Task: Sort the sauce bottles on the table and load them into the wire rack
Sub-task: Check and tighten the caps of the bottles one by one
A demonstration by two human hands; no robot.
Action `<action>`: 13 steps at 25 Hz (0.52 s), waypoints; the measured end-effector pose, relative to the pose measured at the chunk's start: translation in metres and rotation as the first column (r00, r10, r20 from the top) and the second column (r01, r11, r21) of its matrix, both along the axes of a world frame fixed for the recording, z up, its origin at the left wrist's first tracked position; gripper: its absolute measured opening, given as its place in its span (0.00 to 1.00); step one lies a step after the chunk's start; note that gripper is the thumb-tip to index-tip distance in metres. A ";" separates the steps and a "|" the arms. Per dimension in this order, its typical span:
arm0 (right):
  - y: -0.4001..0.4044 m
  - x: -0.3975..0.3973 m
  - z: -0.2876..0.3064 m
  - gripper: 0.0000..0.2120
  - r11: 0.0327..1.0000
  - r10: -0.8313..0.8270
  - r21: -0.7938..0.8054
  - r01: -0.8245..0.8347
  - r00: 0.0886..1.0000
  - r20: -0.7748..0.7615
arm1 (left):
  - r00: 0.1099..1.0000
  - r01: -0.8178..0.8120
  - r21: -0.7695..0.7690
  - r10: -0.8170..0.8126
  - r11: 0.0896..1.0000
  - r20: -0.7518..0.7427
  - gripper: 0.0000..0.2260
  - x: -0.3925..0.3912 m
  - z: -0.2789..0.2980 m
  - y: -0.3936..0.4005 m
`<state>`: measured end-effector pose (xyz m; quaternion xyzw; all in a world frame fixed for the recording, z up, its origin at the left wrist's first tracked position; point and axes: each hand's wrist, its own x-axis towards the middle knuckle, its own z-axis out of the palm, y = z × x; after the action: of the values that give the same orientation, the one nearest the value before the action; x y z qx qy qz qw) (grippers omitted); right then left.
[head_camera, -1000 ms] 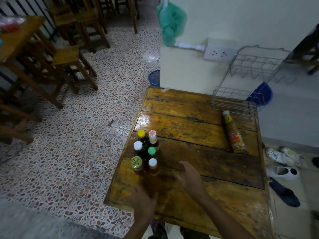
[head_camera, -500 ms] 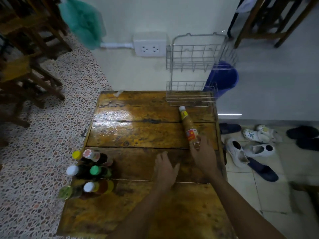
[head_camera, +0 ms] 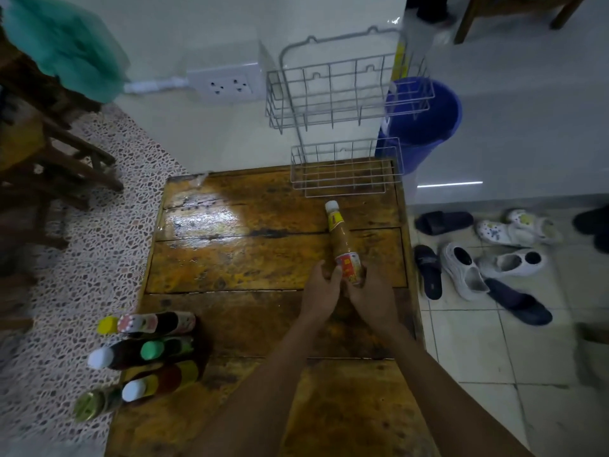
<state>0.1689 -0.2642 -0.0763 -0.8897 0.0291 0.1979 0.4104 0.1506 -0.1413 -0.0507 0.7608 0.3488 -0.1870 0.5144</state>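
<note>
A tan sauce bottle (head_camera: 341, 239) with a white cap and red-yellow label lies on the wooden table (head_camera: 250, 258), cap pointing at the rack. My right hand (head_camera: 372, 293) grips its base from the right and my left hand (head_camera: 321, 288) holds it from the left. The two-tier wire rack (head_camera: 346, 127) stands at the table's far edge against the wall, both tiers empty. Several more sauce bottles (head_camera: 148, 351) with yellow, white and green caps stand clustered at the table's near left corner.
A blue bucket (head_camera: 425, 120) sits behind the rack on the right. Sandals and white shoes (head_camera: 461, 268) lie on the tiled floor right of the table. A wall socket (head_camera: 227, 85) is left of the rack. Wooden chairs (head_camera: 49, 159) stand far left.
The view has swung right toward the rack. Both hands moved from the table's middle to the lying tan bottle and now hold its base.
</note>
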 end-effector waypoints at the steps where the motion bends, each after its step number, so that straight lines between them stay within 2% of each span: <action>1: -0.002 -0.007 0.007 0.24 0.998 -0.009 0.058 0.011 0.999 -0.038 | 0.999 -0.037 -0.041 0.037 0.998 0.007 0.29 0.002 -0.001 0.001; 3: -0.009 -0.029 0.022 0.20 0.985 0.002 0.168 0.026 0.987 -0.163 | 0.990 -0.136 -0.141 0.139 0.981 0.008 0.30 0.000 -0.004 0.008; 5: -0.015 -0.059 0.032 0.20 0.961 0.016 0.268 0.069 0.953 -0.302 | 0.970 -0.238 -0.260 0.241 0.936 -0.021 0.27 -0.015 -0.004 0.016; 9: -0.012 -0.118 0.038 0.29 0.916 0.053 0.389 0.093 0.936 -0.348 | 0.921 -0.375 -0.553 0.365 0.744 -0.134 0.27 -0.062 0.005 0.017; 10: -0.007 -0.127 0.043 0.28 0.917 0.071 0.393 0.068 0.942 -0.327 | 0.919 -0.373 -0.555 0.376 0.743 -0.115 0.28 -0.069 0.011 0.017; 13: 0.008 -0.136 0.069 0.23 0.925 0.139 0.377 -0.042 0.963 -0.231 | 0.941 -0.291 -0.455 0.339 0.842 0.026 0.25 -0.084 0.042 0.029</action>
<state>0.0331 -0.2558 -0.0075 -0.7644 0.0022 0.3308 0.5534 0.0665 -0.1119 -0.0083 0.5640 0.3894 -0.1344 0.7157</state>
